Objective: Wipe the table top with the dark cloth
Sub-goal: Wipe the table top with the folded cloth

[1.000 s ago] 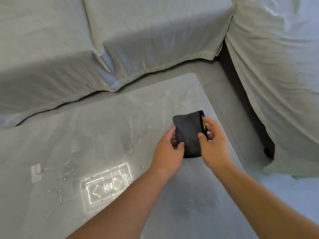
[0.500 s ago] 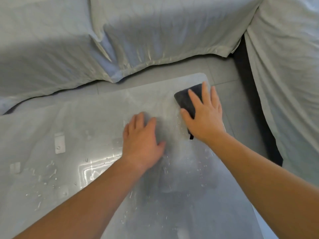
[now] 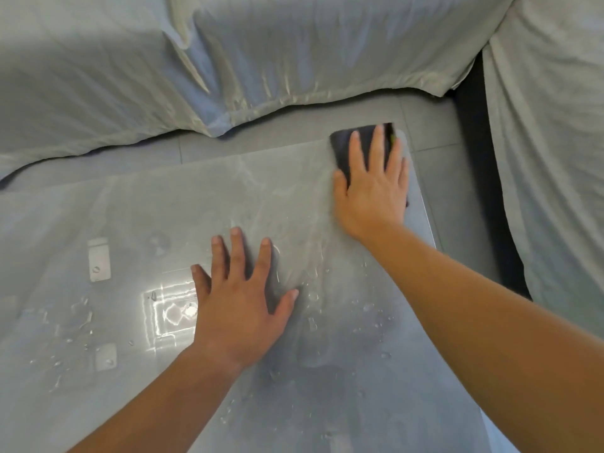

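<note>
The dark cloth [image 3: 341,148], folded with a yellow tag at its right edge, lies at the far right corner of the glass table top [image 3: 163,207]. My right hand [image 3: 372,188] presses flat on the cloth, fingers spread and covering most of it. My left hand [image 3: 238,299] rests flat on the wet glass near the middle, fingers apart, holding nothing. Water droplets are scattered on the glass around and below both hands.
A sofa draped in pale grey-green cloth [image 3: 261,53] runs along the far side and another covered section [image 3: 549,158] stands at the right. Grey floor tiles [image 3: 431,125] show between table and sofa. Metal brackets [image 3: 98,259] show through the glass at the left.
Both hands held the folded cloth above the table; my right hand then laid it flat and pushed it to the far right corner, while my left hand came down flat on the glass.
</note>
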A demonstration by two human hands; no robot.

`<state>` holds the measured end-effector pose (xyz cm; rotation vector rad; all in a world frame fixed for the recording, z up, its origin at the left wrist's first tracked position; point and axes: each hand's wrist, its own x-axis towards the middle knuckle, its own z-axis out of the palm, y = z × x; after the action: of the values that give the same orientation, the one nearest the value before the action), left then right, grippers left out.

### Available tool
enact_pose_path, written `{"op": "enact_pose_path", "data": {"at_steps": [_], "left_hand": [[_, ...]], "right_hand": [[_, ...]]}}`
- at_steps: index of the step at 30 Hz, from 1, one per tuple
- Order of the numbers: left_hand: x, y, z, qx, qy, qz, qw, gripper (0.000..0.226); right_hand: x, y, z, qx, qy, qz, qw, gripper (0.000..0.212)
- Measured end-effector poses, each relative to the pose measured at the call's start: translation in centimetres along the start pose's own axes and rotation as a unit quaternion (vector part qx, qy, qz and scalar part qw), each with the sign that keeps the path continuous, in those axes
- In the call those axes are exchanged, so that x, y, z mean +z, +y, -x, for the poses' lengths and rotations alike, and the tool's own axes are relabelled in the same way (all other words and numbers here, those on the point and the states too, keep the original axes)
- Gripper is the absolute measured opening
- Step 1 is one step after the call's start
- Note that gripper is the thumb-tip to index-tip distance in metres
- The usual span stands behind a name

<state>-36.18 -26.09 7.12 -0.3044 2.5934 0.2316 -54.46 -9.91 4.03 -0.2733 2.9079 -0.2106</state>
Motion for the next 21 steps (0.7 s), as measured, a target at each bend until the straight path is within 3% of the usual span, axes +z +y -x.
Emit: {"op": "enact_pose_path", "data": {"at_steps": [3, 5, 9, 11, 15, 17, 21], "left_hand": [[0.9, 0.2, 0.1, -0.006, 0.022, 0.008, 1.000, 0.085], [1.7, 0.2, 0.1, -0.011, 0.036, 0.010, 0.999, 0.085], [2.7, 0.3, -0.2, -0.009, 0.057, 0.005, 0.998, 0.086], [3.0, 0.2, -0.3, -0.004, 0.058, 0.006, 0.998, 0.086], [3.1, 0.0, -0.3, -0.004, 0.053, 0.017, 0.998, 0.087], [3.1, -0.1, -0.2, -0.002, 0.047, 0.018, 0.999, 0.088], [2.9, -0.2, -0.3, 0.001, 0.040, 0.028, 0.999, 0.090]], "right_hand": [[0.6, -0.1, 4.0, -0.166, -0.033, 0.046, 0.984, 0.061], [0.2, 1.2, 3.4, -0.193, -0.045, 0.051, 0.979, 0.060], [-0.7, 1.8, -1.6, 0.004, -0.013, -0.003, 1.000, 0.062], [-0.2, 0.3, -1.2, 0.031, 0.008, -0.014, 0.999, 0.064], [0.6, 0.1, 3.9, -0.169, -0.031, 0.044, 0.984, 0.062], [-0.1, 2.0, 2.8, -0.204, -0.042, 0.056, 0.977, 0.062], [-1.0, 2.8, -1.5, 0.016, -0.014, -0.004, 1.000, 0.062]]}}
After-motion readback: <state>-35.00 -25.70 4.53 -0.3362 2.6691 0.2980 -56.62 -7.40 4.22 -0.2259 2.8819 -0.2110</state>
